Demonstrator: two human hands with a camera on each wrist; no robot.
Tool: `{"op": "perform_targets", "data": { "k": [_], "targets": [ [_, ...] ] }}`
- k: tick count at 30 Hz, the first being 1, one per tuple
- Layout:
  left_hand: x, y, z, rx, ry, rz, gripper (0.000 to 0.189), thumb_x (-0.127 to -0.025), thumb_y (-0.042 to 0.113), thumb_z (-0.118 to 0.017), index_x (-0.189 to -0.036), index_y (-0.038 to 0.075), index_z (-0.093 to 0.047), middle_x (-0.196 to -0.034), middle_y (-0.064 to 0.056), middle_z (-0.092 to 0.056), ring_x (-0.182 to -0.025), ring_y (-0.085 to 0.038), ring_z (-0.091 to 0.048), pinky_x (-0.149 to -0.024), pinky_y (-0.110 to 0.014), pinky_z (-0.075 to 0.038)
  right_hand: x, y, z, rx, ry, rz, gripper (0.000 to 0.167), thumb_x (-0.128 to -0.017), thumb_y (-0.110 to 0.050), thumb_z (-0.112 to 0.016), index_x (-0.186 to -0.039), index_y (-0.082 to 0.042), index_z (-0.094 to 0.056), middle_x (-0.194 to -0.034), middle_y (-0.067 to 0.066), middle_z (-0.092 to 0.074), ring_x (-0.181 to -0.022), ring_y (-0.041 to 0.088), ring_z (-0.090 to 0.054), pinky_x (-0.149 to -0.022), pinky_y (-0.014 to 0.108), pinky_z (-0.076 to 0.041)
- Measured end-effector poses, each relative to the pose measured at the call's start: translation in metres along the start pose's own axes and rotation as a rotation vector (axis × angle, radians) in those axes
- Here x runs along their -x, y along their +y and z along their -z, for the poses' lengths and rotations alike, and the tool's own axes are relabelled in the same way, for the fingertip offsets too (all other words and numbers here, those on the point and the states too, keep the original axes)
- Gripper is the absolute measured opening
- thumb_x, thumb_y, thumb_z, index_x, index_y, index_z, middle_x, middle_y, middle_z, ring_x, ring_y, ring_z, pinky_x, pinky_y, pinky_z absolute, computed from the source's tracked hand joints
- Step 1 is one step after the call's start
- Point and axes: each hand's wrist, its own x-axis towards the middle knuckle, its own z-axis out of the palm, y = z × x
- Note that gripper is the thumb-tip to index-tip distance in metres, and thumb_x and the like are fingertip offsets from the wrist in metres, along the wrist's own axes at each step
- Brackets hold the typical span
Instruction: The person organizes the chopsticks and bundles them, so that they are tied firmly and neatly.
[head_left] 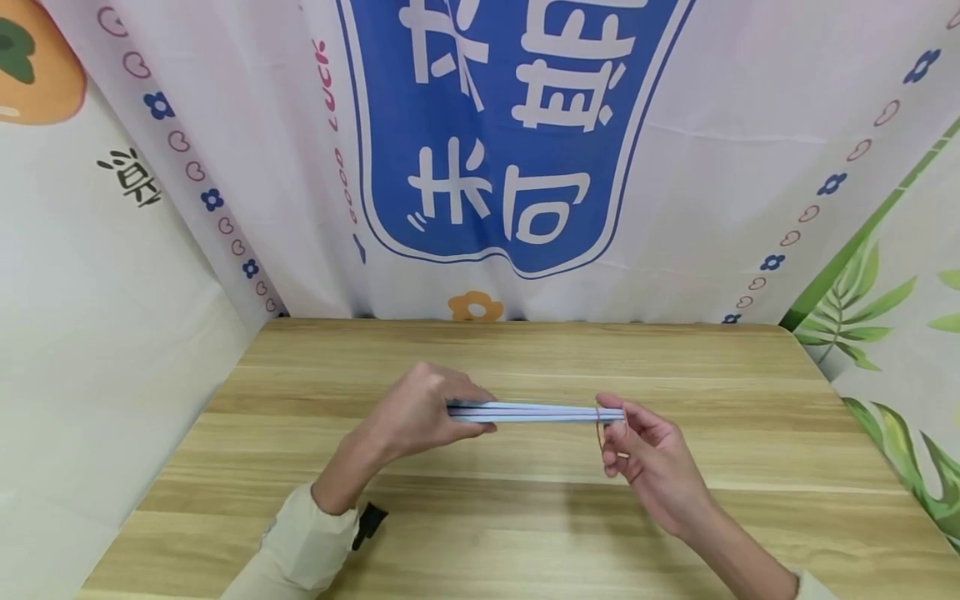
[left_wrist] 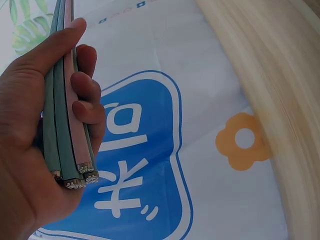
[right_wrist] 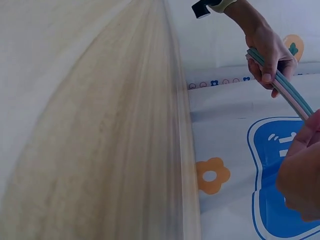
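Note:
A bundle of several slim pastel chopsticks (head_left: 536, 412), teal and pink, is held level above the wooden table. My left hand (head_left: 420, 412) grips its thicker end, and in the left wrist view the fingers (left_wrist: 86, 85) curl round the chopsticks (left_wrist: 61, 115), whose patterned butt ends show below. At the thinner end, my right hand (head_left: 652, 462) holds a thin orange-brown rubber band (head_left: 600, 433) with thumb and fingers. The band passes round the tips and hangs in a loop by the fingers. In the right wrist view, the right hand (right_wrist: 302, 175) is partly cut off.
The wooden table (head_left: 525, 533) lies under both hands. Behind it hangs a white curtain (head_left: 705, 208) with a blue printed panel. More printed cloth stands at the left and right sides. A black strap piece (head_left: 369, 525) sticks out by the left sleeve.

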Motion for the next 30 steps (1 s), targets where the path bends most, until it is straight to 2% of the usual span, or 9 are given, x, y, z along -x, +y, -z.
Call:
{"op": "perform_targets", "data": {
  "k": [4, 9, 18, 22, 26, 30],
  "targets": [
    [-0.0005, 0.0020, -0.0001, -0.022, -0.060, -0.013, 0.024, -0.085, 0.018, -0.093, -0.108, 0.014, -0.087, -0.098, 0.000, -0.084, -0.076, 0.000, -0.071, -0.067, -0.012, -0.056, -0.0002, 0.0028, -0.0031, 0.150, 0.077, -0.010, 0.037, -0.108, 0.003, -0.057, -0.126, -0.021, -0.079, -0.090, -0.009, -0.067, -0.072, 0.002, -0.065, -0.065, 0.018, -0.056],
    [-0.0014, 0.0036, -0.0016, -0.052, -0.082, -0.028, 0.023, -0.086, 0.019, -0.092, -0.108, 0.014, -0.086, -0.096, 0.001, -0.084, -0.074, 0.003, -0.068, -0.066, -0.012, -0.055, -0.0005, 0.0050, -0.0063, 0.327, 0.139, -0.001, 0.030, -0.104, 0.003, -0.064, -0.118, -0.018, -0.080, -0.085, -0.008, -0.068, -0.064, 0.004, -0.063, -0.059, 0.021, -0.053],
    [-0.0014, 0.0037, -0.0045, -0.058, -0.100, -0.026, 0.022, -0.087, 0.021, -0.092, -0.106, 0.014, -0.086, -0.098, 0.002, -0.084, -0.075, 0.004, -0.068, -0.068, -0.012, -0.055, -0.0012, 0.0029, -0.0039, 0.503, 0.079, 0.055, 0.009, -0.104, 0.001, -0.066, -0.112, 0.000, -0.069, -0.082, -0.002, -0.068, -0.063, 0.009, -0.062, -0.055, 0.027, -0.052],
    [-0.0015, 0.0039, -0.0051, -0.057, -0.103, -0.021, 0.021, -0.086, 0.022, -0.092, -0.105, 0.015, -0.086, -0.098, 0.002, -0.084, -0.075, 0.003, -0.069, -0.069, -0.012, -0.055, -0.0007, 0.0026, -0.0030, 0.525, 0.033, 0.077, 0.007, -0.105, 0.002, -0.064, -0.112, 0.001, -0.064, -0.085, -0.003, -0.066, -0.064, 0.009, -0.063, -0.053, 0.028, -0.051],
    [-0.0017, 0.0041, -0.0054, -0.055, -0.099, -0.024, 0.021, -0.086, 0.022, -0.092, -0.104, 0.014, -0.086, -0.097, 0.002, -0.084, -0.074, 0.004, -0.067, -0.068, -0.012, -0.055, -0.0007, 0.0039, -0.0010, 0.479, -0.024, 0.120, 0.014, -0.103, 0.009, -0.060, -0.114, 0.000, -0.058, -0.088, -0.005, -0.064, -0.067, 0.008, -0.063, -0.051, 0.030, -0.049],
    [-0.0016, 0.0036, -0.0056, -0.031, -0.091, -0.012, 0.020, -0.086, 0.020, -0.092, -0.105, 0.013, -0.086, -0.097, 0.001, -0.084, -0.072, 0.005, -0.066, -0.068, -0.013, -0.055, -0.0013, 0.0048, 0.0008, 0.444, -0.044, 0.148, 0.021, -0.101, 0.013, -0.059, -0.117, 0.000, -0.055, -0.091, -0.005, -0.066, -0.069, 0.007, -0.063, -0.052, 0.028, -0.049]
  ]
}}
